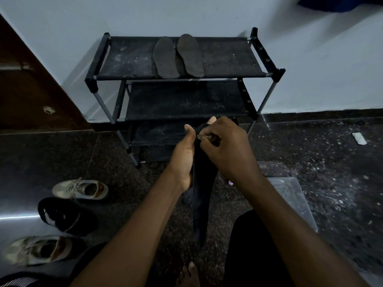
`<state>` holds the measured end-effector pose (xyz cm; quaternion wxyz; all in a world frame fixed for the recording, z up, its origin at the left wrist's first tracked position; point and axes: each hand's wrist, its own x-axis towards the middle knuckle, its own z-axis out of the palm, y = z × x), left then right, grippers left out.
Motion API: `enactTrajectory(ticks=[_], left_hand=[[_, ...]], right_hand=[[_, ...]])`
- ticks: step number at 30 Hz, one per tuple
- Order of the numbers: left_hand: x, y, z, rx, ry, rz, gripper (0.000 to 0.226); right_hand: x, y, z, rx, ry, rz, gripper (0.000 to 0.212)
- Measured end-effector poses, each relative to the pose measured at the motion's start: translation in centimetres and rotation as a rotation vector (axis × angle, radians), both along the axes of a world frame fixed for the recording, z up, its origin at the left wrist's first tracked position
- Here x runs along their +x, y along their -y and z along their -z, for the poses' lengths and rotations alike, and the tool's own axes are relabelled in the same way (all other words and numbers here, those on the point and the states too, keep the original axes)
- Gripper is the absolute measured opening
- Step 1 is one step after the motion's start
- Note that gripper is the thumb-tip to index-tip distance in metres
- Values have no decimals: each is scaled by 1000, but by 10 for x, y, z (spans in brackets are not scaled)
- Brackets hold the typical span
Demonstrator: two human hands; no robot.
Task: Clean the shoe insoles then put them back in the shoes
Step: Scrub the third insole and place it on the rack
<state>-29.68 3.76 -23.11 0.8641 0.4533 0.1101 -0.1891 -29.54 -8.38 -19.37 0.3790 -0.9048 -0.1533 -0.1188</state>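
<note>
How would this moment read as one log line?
left hand: holds dark insole | right hand: pinches its upper end | two insoles: lying on rack top shelf

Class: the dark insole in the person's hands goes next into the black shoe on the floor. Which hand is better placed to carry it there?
Probably the left hand: it holds the dark insole, and the black shoe lies on that side. The right hand would have to cross over.

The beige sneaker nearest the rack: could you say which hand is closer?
Left. The left hand is right of that beige sneaker, gripping the insole; the right hand sits farther right.
</note>
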Motion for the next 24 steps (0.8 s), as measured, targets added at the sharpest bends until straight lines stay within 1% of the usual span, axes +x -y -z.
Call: enactTrajectory(ticks=[3,6,10,13,15,18,24], left_hand=[[1,-2,0,2,3,6,71],[1,-4,0,18,18,14,71],[2,-2,3,54,9,-1,73],[3,-2,5,30,9,9,74],[4,-3,5,20,6,7,73],[4,-4,6,-3,15,5,71],[3,-1,7,35,7,13,73]], right_hand=[[0,0,-1,24,1,-54,7],[-2,1,-3,5,-8,-110,5],[-1,1,-2,-11,-30,-67,4],[0,1,-2,26,-15,-24,5],[-1,1,-2,40,1,-67,5],[-3,0,-1,-2,-17,-119,4],[2,1,1,38,15,-9,6]])
